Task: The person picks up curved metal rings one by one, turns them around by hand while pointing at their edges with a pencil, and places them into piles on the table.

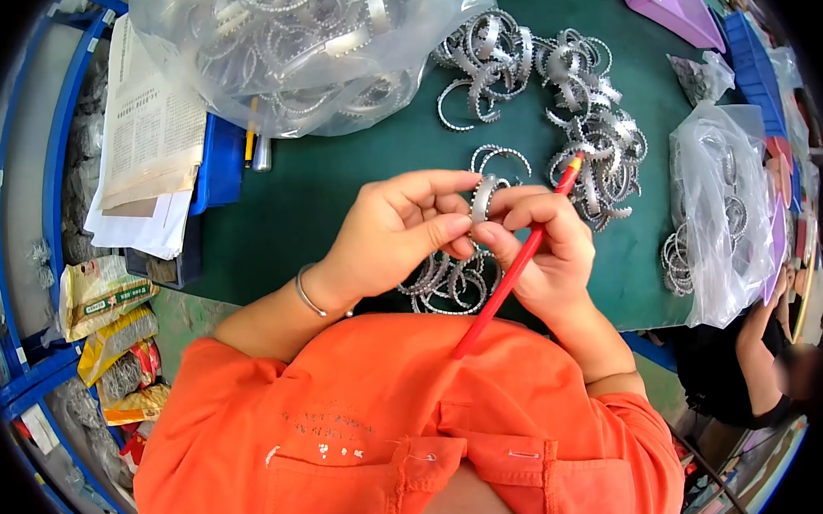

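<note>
Between my two hands is a small silver open bangle (481, 200) with a beaded edge, held up in front of my chest. My left hand (382, 229) pinches it with thumb and fingertips. The fingertips of my right hand (556, 254) meet its other side, and a red pencil (504, 289) also rests in that hand, slanting from my chest up to the right. Just beyond my fingers lies a loose bangle (508, 154). Below my hands is a pile of similar bangles (455, 283), partly covered by my hands.
A big clear bag of bangles (317, 48) stands at the back of the green table (305, 174). Loose bangles (601, 145) are heaped to the right, near another plastic bag (730, 203). Papers (149, 131) lie over a blue bin (221, 165) at left. A person (729, 366) is at right.
</note>
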A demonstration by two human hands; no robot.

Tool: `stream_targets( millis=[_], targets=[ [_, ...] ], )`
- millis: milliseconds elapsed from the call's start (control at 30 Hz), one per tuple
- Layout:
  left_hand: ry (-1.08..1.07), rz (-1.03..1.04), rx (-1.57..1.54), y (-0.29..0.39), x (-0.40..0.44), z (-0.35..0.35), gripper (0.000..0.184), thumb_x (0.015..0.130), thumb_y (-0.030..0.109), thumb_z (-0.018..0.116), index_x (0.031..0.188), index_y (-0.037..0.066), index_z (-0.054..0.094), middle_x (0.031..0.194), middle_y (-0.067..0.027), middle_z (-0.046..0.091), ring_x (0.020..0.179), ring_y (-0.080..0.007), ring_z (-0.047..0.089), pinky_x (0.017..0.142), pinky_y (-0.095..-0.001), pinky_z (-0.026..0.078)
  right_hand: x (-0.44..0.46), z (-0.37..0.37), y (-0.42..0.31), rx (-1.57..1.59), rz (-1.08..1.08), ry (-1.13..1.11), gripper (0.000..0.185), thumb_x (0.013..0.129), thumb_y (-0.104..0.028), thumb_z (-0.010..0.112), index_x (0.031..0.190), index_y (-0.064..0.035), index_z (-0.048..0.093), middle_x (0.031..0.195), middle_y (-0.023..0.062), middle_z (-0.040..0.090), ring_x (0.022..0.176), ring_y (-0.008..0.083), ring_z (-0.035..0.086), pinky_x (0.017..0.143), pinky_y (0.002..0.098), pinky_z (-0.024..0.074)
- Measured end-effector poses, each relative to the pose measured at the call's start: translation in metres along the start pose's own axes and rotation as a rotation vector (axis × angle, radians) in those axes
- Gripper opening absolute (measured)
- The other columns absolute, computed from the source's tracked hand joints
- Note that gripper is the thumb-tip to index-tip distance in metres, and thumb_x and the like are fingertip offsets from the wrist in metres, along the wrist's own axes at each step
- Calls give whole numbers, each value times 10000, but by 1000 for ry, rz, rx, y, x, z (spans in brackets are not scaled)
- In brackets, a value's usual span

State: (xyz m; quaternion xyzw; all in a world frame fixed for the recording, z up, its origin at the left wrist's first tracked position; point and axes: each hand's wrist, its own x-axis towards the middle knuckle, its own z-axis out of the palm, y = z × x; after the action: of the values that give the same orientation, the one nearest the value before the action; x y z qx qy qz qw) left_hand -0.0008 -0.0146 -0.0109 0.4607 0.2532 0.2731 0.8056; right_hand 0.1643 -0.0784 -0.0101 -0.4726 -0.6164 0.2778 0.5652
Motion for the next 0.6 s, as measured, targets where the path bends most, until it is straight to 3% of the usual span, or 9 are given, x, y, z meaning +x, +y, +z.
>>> stream_targets(
  millis=[67, 133, 200, 267, 400, 433, 600],
  targets=[
    [6, 79, 42, -4, 1, 2, 306, 849, 18, 513, 1151, -26, 488, 952, -81, 556, 778, -118, 575, 681, -245, 493, 0, 1, 2, -4, -28, -2, 191, 725, 66, 635, 795, -16, 477, 826, 152, 592, 655, 159, 577, 566, 236, 472],
    [50, 147, 161, -4, 2, -2, 302, 854, 23, 506, 1152, -23, 485, 993, -80, 544, 793, -117, 568, 683, -244, 489, -2, 1, -1, 451, 209, 162, 205, 745, 80, 607, 795, -23, 437, 820, 159, 587, 668, 166, 586, 567, 241, 489],
    [85, 214, 275, -3, 4, -3, 298, 859, 28, 500, 1153, -19, 481, 1034, -79, 532, 808, -116, 561, 685, -242, 484, 0, -7, 3, 714, 304, 154, 203, 779, 73, 569, 807, -43, 405, 810, 160, 578, 682, 185, 605, 562, 259, 516],
    [113, 18, 151, -1, 4, -1, 303, 865, 36, 489, 1163, -12, 466, 1089, -73, 510, 828, -113, 551, 680, -242, 478, 2, -11, 7, 855, 317, 145, 195, 792, 56, 561, 824, -51, 401, 817, 167, 574, 684, 203, 613, 557, 266, 523],
    [11, -139, -4, 4, 0, -3, 318, 879, 71, 477, 1181, -22, 447, 930, -104, 570, 741, -141, 590, 633, -236, 501, -3, -13, 10, 896, 377, 182, 179, 806, 44, 545, 833, -51, 396, 829, 181, 568, 686, 241, 626, 540, 274, 539],
    [38, -102, -18, 1, 1, -2, 321, 883, 86, 473, 1181, -31, 444, 852, -106, 579, 696, -156, 604, 616, -241, 514, -4, -13, 9, 817, 399, 177, 170, 828, -20, 546, 841, -74, 385, 829, 145, 560, 655, 222, 615, 513, 263, 528],
    [69, -101, -32, 5, -2, -5, 313, 885, 94, 474, 1168, -39, 452, 823, -99, 577, 667, -152, 608, 611, -244, 519, -5, -15, 7, 765, 466, 215, 158, 817, 59, 521, 821, -44, 400, 858, 192, 581, 695, 229, 633, 558, 269, 541]
  ],
)
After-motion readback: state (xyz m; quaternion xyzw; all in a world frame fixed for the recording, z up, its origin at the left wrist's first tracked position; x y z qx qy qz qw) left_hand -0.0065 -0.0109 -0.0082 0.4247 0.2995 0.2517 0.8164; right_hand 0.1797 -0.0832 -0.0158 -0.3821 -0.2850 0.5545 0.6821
